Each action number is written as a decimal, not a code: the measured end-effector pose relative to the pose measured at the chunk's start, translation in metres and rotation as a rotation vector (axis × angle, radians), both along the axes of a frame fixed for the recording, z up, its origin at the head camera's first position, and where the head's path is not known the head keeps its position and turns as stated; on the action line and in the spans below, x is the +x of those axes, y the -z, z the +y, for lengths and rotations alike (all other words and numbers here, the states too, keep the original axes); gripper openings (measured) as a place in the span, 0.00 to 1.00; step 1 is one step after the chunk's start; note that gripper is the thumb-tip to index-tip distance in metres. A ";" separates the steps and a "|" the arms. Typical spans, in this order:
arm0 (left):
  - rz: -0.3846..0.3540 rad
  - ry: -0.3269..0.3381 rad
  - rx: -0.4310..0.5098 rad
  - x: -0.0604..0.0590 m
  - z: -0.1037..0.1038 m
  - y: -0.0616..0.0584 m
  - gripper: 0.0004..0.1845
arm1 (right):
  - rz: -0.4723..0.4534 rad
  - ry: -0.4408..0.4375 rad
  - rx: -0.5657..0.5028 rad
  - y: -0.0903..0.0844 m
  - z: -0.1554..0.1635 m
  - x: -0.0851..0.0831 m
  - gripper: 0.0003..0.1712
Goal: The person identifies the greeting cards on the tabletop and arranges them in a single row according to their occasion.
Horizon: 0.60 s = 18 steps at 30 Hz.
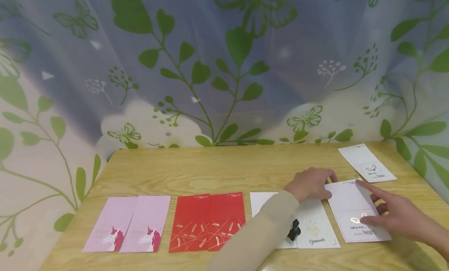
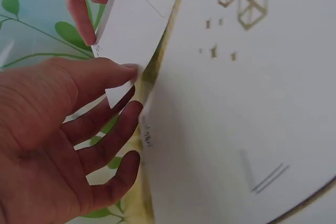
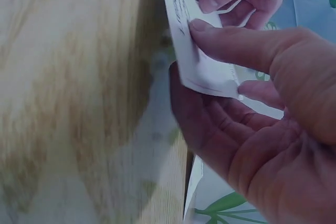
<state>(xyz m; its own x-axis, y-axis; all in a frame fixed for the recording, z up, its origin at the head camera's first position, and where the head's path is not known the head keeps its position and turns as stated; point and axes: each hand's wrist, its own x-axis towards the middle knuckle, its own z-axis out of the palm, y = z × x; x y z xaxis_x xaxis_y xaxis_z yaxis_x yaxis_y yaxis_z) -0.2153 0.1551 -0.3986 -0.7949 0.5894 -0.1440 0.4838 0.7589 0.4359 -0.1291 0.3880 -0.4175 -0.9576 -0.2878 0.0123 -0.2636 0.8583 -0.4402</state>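
A white card point(image 1: 350, 201) printed "take me... heart" lies at the front right of the table. At its upper left corner my left hand point(image 1: 310, 184) pinches it, the thumb point(image 2: 107, 72) on its face and fingers behind. My right hand point(image 1: 396, 208) holds the right side, its thumb point(image 3: 231, 38) over the print and other fingers beneath the card. Just left is a white "Diamonds" card point(image 1: 315, 224), overlapping another white card point(image 1: 257, 202) that my left sleeve partly hides.
A second "take me" card point(image 1: 366, 162) lies at the back right. Two red cards point(image 1: 191, 208) and two pink unicorn cards point(image 1: 147, 212) sit leftward in overlapping pairs. Behind the wooden table point(image 1: 210, 169) hangs a leaf-patterned curtain point(image 1: 301, 68).
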 end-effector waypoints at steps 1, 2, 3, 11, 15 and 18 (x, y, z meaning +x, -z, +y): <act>0.011 0.000 -0.012 0.001 0.002 0.001 0.18 | -0.020 0.006 0.020 0.000 0.001 -0.001 0.61; 0.023 0.001 -0.025 0.001 0.003 0.002 0.17 | -0.037 0.012 0.043 0.000 0.001 -0.001 0.61; 0.031 0.003 -0.034 0.002 0.005 0.003 0.16 | -0.049 0.015 0.062 0.000 0.002 -0.002 0.60; 0.094 0.004 -0.091 0.000 0.011 0.005 0.12 | -0.015 -0.020 0.136 0.003 0.001 -0.007 0.51; 0.099 0.018 -0.118 0.000 0.009 0.004 0.11 | 0.015 -0.041 0.169 0.005 0.000 -0.008 0.44; 0.106 0.022 -0.136 -0.001 0.008 0.003 0.11 | 0.030 -0.058 0.173 0.007 0.000 -0.008 0.40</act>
